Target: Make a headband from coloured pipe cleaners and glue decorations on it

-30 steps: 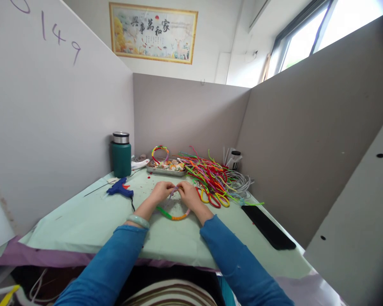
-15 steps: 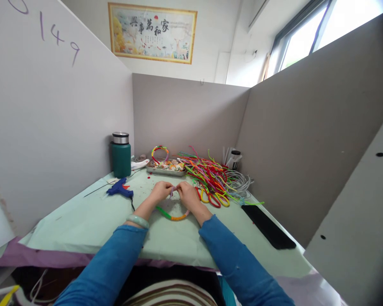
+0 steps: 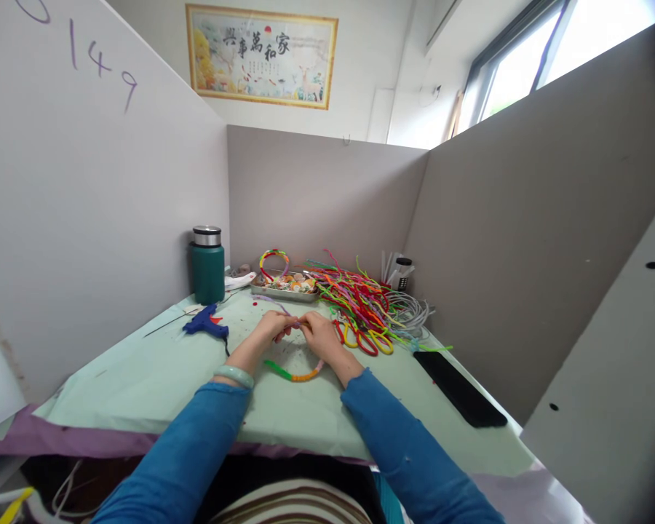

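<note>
My left hand is closed in a pinch on a purple pipe cleaner, whose loose end reaches up and left toward the metal tray. Fingertips nearly meeting it, my right hand is closed around one end of a curved headband. Green, orange and pink wrapping covers the part of the band that hangs below my hands in an arc. Where the pipe cleaner meets the band is mostly hidden by my fingers.
A blue glue gun lies left, near a green bottle. Behind my hands, a metal tray of small pieces holds a finished-looking colourful band. Right are piled pipe cleaners, scissors and a black slab.
The purple pipe cleaner's loose end now shows stretched out to the upper left. My left hand's fingers have turned and curled more. The green end of the band has shifted slightly left.
</note>
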### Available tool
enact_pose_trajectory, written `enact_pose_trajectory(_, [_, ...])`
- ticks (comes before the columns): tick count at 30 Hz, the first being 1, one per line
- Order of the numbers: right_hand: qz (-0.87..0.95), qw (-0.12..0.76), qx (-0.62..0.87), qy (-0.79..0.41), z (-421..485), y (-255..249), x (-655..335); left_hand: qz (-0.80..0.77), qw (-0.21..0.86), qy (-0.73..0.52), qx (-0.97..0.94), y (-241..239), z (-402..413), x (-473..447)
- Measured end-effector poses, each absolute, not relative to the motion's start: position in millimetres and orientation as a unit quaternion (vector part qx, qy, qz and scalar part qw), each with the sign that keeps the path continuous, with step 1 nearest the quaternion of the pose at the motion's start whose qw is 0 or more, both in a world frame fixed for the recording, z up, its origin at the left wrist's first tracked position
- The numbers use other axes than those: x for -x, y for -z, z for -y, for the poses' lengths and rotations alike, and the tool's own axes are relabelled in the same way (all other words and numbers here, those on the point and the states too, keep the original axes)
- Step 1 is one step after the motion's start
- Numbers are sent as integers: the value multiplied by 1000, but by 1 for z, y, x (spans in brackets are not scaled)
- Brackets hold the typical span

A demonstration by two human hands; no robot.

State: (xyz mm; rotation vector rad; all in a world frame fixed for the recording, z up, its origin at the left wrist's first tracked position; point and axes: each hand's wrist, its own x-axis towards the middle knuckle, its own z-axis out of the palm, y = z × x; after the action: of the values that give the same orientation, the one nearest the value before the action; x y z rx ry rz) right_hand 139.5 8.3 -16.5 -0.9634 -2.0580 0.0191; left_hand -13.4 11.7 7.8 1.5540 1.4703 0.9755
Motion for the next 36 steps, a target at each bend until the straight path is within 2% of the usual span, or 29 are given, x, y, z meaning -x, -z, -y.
enact_pose_trajectory(4, [820,424,384,-17,-9,17,-139,-580,392,-386,-601,-5,-14,13])
enact_pose_trajectory(18, [754,385,530,-60,-20,21,-143,-537,264,-403,-693,0,-21,13])
enact_pose_trajectory(25, [760,385,520,-57,-20,22,-143,-532,156,-378,-742,5,-26,14])
enact_pose_trajectory(36, [770,402,494,-37,-17,22,-143,-537,117,-370,-749,0,-21,13])
